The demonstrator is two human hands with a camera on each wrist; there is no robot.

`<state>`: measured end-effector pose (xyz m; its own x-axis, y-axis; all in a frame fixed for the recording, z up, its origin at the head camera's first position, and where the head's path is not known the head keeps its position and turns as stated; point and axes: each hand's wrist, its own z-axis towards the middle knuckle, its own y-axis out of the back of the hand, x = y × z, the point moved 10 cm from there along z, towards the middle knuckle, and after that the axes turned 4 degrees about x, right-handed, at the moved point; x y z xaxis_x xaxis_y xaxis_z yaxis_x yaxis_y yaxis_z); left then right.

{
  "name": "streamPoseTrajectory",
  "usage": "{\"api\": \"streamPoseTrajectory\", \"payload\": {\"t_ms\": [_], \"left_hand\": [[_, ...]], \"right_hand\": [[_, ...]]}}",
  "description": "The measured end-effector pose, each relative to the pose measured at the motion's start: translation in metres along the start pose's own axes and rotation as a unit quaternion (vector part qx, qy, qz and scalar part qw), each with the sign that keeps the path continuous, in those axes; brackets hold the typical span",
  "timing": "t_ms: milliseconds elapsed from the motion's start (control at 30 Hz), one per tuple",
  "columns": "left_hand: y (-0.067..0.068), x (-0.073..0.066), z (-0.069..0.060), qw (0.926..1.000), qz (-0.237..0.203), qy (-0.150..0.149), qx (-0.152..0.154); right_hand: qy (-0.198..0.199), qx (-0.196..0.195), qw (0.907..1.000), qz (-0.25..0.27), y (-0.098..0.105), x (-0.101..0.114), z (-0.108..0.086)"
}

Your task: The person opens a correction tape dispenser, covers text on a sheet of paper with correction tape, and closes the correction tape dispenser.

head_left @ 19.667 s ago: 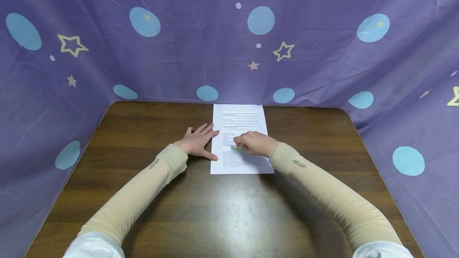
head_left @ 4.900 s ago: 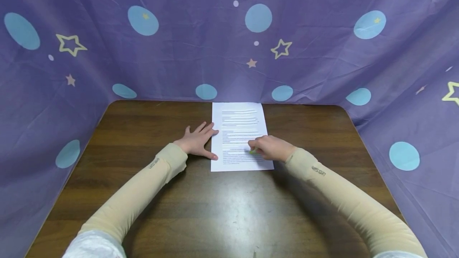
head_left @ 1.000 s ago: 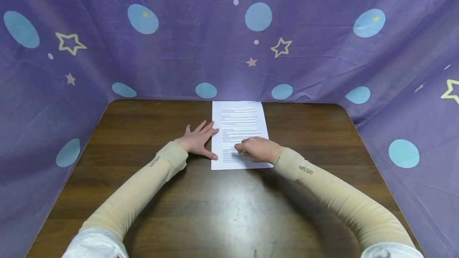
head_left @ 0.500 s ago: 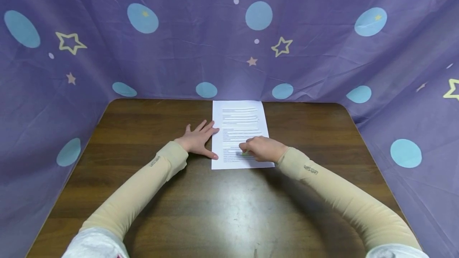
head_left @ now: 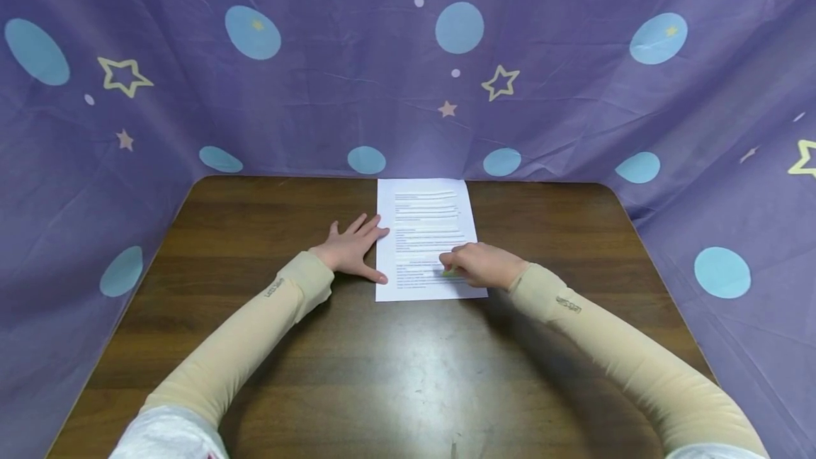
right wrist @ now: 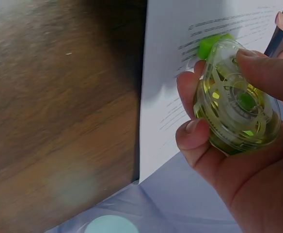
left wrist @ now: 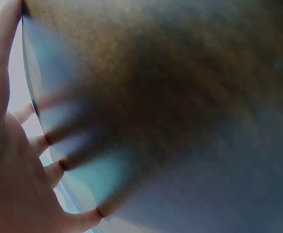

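A sheet of paper (head_left: 417, 232) printed with lines of text lies at the table's far side. My right hand (head_left: 487, 265) grips a correction tape dispenser (right wrist: 236, 97), clear-bodied with yellow-green parts inside, between thumb and curled fingers. Its bright green tip (right wrist: 214, 44) points at the text; whether it touches the sheet is hard to tell. In the head view only a green bit of it shows, over the lower right lines. Spread flat, my left hand (head_left: 349, 253) rests on the table with thumb and a fingertip over the paper's left edge.
Brown wood-grain table (head_left: 357, 374) with a glossy patch of light near its middle. A purple curtain (head_left: 357, 91) with stars and blue spots stands along the back and both sides, close behind the paper's far edge.
My right hand with the correction tape has slid rightwards along the lower text lines over the last second. It worked slightly higher on the page about twenty seconds ago. The left hand stays put.
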<state>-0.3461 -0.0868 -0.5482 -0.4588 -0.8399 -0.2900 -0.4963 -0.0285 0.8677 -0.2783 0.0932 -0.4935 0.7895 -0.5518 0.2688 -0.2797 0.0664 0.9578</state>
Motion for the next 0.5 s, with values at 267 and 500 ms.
{"api": "streamPoseTrajectory", "payload": {"t_ms": [267, 500], "left_hand": [[0.001, -0.001, -0.002, 1.0000, -0.001, 0.002, 0.000], [-0.001, 0.001, 0.000, 1.0000, -0.001, 0.001, 0.001]], "right_hand": [[-0.009, -0.008, 0.9998, 0.013, 0.002, -0.010, -0.014], [-0.017, -0.008, 0.9998, 0.012, 0.001, -0.019, -0.025]]}}
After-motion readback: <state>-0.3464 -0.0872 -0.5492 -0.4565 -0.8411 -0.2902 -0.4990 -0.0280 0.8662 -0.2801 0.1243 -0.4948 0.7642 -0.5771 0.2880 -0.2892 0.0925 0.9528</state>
